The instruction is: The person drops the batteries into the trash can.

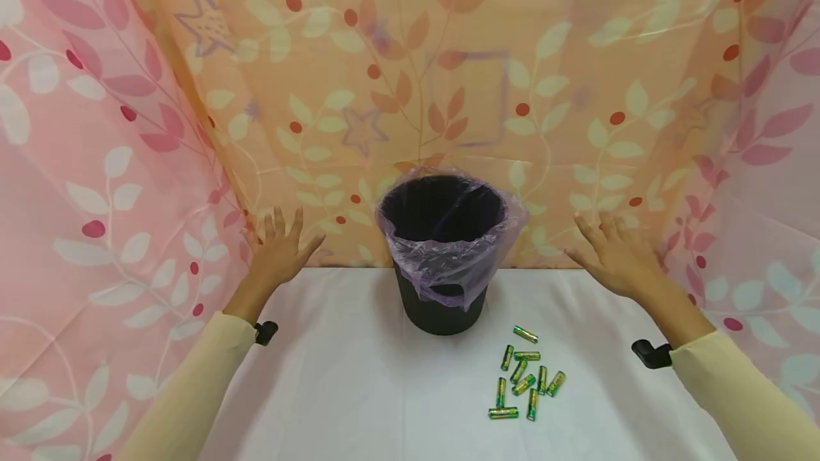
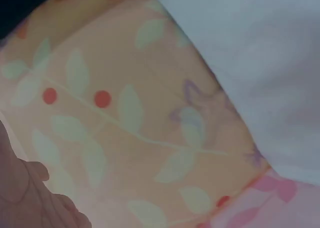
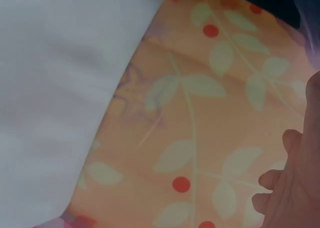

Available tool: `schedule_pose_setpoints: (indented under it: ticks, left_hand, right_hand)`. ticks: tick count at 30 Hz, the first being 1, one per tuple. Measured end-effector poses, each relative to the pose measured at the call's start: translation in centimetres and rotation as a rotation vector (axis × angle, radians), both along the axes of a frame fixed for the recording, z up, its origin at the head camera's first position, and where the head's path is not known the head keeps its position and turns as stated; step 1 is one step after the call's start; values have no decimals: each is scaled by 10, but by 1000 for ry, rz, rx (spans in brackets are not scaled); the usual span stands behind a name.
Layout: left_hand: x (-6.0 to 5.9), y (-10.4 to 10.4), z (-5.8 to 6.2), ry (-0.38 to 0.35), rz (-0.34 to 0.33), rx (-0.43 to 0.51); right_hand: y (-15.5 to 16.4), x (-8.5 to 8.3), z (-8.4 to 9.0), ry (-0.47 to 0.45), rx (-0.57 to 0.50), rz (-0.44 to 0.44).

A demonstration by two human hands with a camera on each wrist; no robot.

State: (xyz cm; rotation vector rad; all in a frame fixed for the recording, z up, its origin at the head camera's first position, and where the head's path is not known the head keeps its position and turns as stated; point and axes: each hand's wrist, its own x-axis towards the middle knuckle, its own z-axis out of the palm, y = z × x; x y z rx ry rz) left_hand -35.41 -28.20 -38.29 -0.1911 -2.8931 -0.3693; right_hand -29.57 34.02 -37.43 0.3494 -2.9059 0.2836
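Observation:
My left hand [image 1: 278,251] is raised over the left side of the table, fingers spread and holding nothing. On the other side my right hand [image 1: 618,258] is held up likewise, its fingers extended and free of any object. Between them stands a black bin [image 1: 442,315], lined with a thin purple plastic bag [image 1: 458,265] folded over its rim. Several green AA-size batteries [image 1: 523,384] lie scattered on the table in front of the bin, toward the right. In the wrist views, part of the left hand [image 2: 35,198] and of the right hand [image 3: 295,183] shows at the edge.
A white cloth covers the table [image 1: 339,375]. Behind the bin hangs an orange leaf-patterned curtain [image 1: 410,91], with pink patterned curtains [image 1: 83,162] along both sides. A small black device [image 1: 652,354] is worn at the right wrist, another [image 1: 265,333] at the left.

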Motion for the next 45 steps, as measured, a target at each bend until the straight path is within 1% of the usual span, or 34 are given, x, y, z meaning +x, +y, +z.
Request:
schedule_pose_setpoints:
  ticks: [4,7,11,15,18,22,26,33,40,45]
  left_hand:
    - [-1,21,17,-20,-52,38]
    - [1,39,28,-39,-100,77]
    - [5,61,41,-31,-151,77]
    - [11,81,51,-9,-207,75]
    - [15,94,58,-11,-249,98]
    - [18,108,66,-22,-292,130]
    - [19,123,72,-16,-321,127]
    - [15,152,79,-28,-340,89]
    - [5,174,80,-44,-372,53]
    - [3,182,78,-57,-390,59]
  right_hand:
    - [-7,9,-4,-5,2,25]
    - [-13,18,-12,9,11,30]
    - [-22,29,-25,30,13,44]
    - [-29,41,-39,-15,-10,42]
    - [-32,50,-48,-46,-17,38]
    - [-35,59,-60,-64,-31,35]
    - [-38,68,-71,-69,-55,30]
    - [-45,79,-84,-70,-85,32]
    - [-51,84,-97,-66,-107,33]
    - [-54,88,-109,-49,-123,53]
